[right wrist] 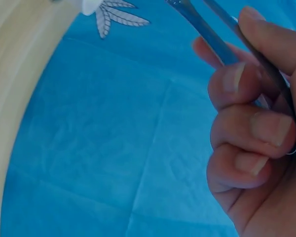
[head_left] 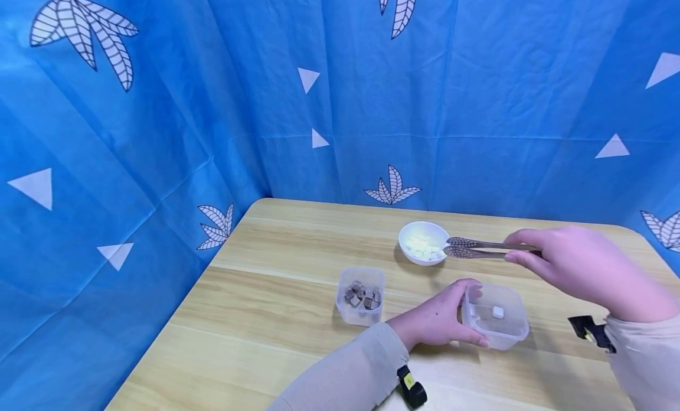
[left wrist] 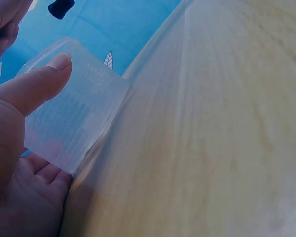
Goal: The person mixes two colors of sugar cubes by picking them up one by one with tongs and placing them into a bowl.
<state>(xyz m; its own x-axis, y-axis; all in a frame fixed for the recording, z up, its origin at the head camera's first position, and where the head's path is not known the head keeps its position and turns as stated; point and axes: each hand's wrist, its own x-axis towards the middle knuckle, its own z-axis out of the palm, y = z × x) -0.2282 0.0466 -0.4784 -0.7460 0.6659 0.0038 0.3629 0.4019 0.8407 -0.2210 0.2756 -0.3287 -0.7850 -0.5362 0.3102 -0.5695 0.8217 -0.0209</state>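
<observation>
My right hand point(head_left: 568, 260) holds metal tongs point(head_left: 478, 248), fingers curled round the handle in the right wrist view. The tongs' dotted tips lie at the right rim of a white bowl point(head_left: 408, 254) with several small white cubes point(head_left: 422, 248) inside. Whether the tips pinch a cube is too small to tell. Nearer to me, my left hand point(head_left: 438, 322) grips a clear plastic container point(head_left: 504, 334) from its left side, thumb at the front and fingers behind. One white cube point(head_left: 497, 312) lies in this container, which rests on the table in the left wrist view.
A second clear container point(head_left: 361, 317) with several brown cubes point(head_left: 363, 296) stands left of my left hand. Wooden table point(head_left: 255, 316) runs under everything, and a blue patterned curtain point(head_left: 372, 104) hangs behind it and along the left side.
</observation>
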